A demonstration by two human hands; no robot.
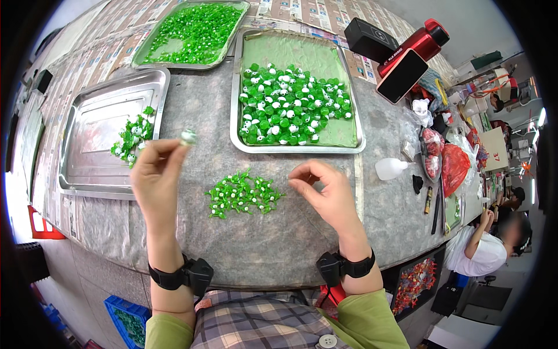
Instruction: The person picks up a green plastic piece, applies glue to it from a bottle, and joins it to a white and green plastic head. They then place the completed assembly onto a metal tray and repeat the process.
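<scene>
My left hand (157, 174) is raised near the metal tray on the left, thumb and forefinger pinched on a small green-and-white ball (188, 136). To the right, my right hand (328, 198) hovers over the cloth with thumb and fingertips drawn together; whatever they hold, if anything, is too small to make out. Between the hands lies a loose pile of small green plastic pieces with white parts (244, 193). Beyond it stands a tray (299, 149) lined in pale green, filled with round green-and-white balls (290, 107). Several joined green-and-white pieces (136, 135) sit in the left tray (72, 174).
A third tray (139, 61) of small green parts is at the far left. On the right are a black box (370, 38), red bottle (421, 42), phone (402, 75), white squeeze bottle (390, 168) and red bags (455, 166). A person (479, 250) sits farther right.
</scene>
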